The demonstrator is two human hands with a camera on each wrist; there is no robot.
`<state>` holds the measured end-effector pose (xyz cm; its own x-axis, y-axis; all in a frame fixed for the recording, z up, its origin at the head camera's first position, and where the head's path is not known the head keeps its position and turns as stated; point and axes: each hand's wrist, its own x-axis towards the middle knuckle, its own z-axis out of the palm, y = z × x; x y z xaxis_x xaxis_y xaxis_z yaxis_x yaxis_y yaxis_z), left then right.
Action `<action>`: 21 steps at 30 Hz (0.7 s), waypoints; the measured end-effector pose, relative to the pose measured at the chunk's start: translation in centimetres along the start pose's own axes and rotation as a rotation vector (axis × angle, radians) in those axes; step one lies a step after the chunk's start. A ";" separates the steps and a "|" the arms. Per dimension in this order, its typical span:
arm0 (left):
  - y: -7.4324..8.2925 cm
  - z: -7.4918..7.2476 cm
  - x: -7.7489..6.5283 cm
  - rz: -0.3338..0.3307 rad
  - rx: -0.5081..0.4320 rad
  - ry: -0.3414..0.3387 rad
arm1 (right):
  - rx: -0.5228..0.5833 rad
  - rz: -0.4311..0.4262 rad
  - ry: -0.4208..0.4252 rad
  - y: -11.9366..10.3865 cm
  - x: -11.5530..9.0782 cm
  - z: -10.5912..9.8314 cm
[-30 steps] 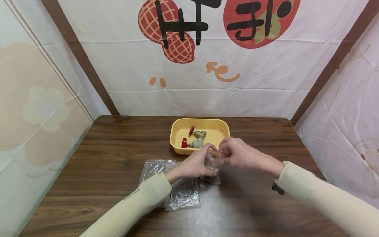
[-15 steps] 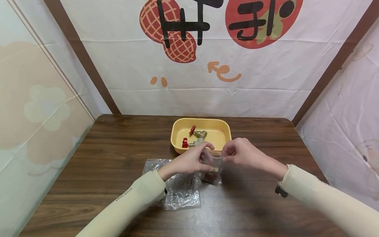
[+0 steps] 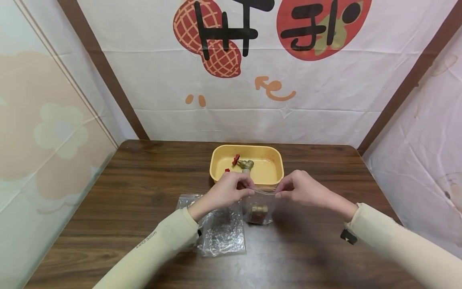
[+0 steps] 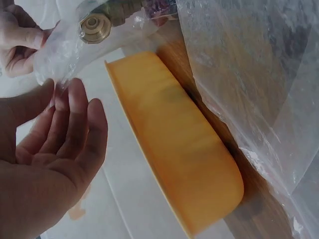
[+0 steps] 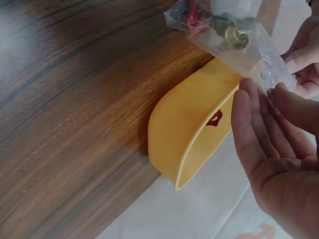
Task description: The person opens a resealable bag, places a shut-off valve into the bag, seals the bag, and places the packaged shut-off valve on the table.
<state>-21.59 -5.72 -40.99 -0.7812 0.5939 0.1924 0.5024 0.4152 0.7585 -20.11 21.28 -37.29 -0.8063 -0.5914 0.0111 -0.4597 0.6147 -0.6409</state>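
A clear zip bag [image 3: 247, 204] stands upright before me, with a brass valve [image 3: 260, 210] in its lower part. The valve's red handle [image 5: 194, 19] shows through the plastic in the right wrist view. My left hand [image 3: 227, 190] pinches the left end of the bag's mouth between thumb and fingertips. At the opposite end, my right hand [image 3: 304, 190] pinches the same top edge. Between the two hands the mouth is drawn into a nearly straight line. More clear plastic bags [image 3: 221, 239] lie flat on the table, partly under my left wrist.
Behind the hands is a yellow tray [image 3: 245, 146]. It holds red-handled valves, one a brass valve [image 3: 246, 164], another largely covered by my left hand. The dark wooden table [image 3: 151, 176] ends at a white printed cloth wall [image 3: 223, 124].
My left hand has shifted from around the bag's side up to its mouth. The mouth has gone from gaping to pulled nearly straight, and the valve inside is more exposed to view.
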 end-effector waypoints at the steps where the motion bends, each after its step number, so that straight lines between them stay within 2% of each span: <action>1: 0.0 0.1 0.0 0.004 0.006 0.013 | -0.003 -0.005 0.005 0.2 -0.1 0.0; 6: 0.4 0.4 -0.2 0.013 0.011 0.036 | 0.005 -0.004 0.033 0.7 -0.5 0.4; 14: -0.2 0.8 -0.3 -0.057 -0.011 -0.018 | 0.078 -0.005 0.061 0.7 -0.5 0.6; 21: -0.4 1.1 -0.7 -0.015 -0.009 0.062 | 0.075 0.025 0.070 0.9 -0.8 0.6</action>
<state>-20.85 -5.54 -42.14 -0.8102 0.5436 0.2192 0.4874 0.4170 0.7672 -19.64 21.94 -38.34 -0.8424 -0.5368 0.0462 -0.4120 0.5865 -0.6973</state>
